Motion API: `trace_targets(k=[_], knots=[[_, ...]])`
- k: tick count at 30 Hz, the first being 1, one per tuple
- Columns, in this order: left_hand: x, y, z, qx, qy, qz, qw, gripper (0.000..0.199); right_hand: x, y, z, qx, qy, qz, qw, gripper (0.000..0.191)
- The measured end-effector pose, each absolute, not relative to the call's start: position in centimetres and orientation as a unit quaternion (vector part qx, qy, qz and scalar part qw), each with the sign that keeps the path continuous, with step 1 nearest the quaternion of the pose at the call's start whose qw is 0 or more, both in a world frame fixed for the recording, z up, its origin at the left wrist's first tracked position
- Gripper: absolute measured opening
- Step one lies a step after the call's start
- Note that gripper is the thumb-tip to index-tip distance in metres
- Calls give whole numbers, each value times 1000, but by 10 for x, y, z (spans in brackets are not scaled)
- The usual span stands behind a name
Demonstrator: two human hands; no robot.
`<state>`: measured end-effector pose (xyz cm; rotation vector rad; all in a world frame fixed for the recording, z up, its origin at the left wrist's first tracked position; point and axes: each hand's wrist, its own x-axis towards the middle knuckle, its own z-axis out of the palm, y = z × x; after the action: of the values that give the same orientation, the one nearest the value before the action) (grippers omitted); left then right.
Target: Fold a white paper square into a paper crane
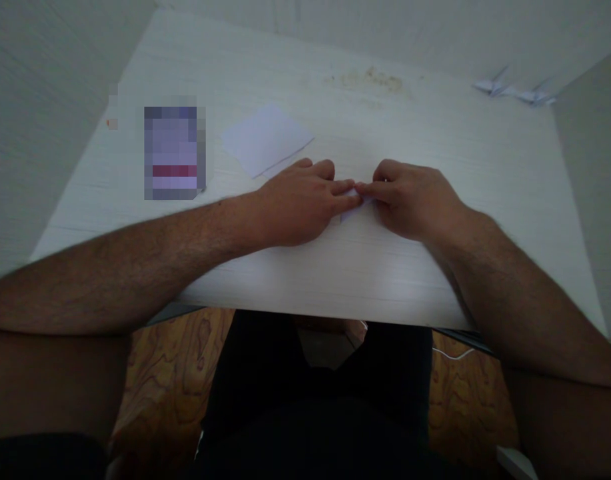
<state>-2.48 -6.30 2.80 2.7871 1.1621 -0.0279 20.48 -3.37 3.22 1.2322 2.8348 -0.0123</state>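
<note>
Dark clothing (318,420) lies below the bench's (310,283) front edge. Right hand (420,200) pinches white, pointed paper (352,211), mostly finger-hidden; left hand's (298,208) grip I can't tell.

Matt paper piece (352,213) and sheet (268,139), faintly grained tabletop (310,280), wood-grained floor (170,373)

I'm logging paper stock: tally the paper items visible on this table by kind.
Flat sheet: 1
Small paper piece under the fingers of the left hand and right hand: 1
Folded paper figures at the far right: 2
Total: 4
</note>
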Motion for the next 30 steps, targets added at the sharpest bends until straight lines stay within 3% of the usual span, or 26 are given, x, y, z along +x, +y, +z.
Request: trace_targets(k=[14, 30], knots=[[-24, -63, 25, 931, 364, -22, -15, 53, 211, -27, 34, 385, 922, -34, 10, 41], [7, -97, 27, 859, 508, 42, 45, 50, 216, -59, 25, 502, 864, -42, -24, 40]])
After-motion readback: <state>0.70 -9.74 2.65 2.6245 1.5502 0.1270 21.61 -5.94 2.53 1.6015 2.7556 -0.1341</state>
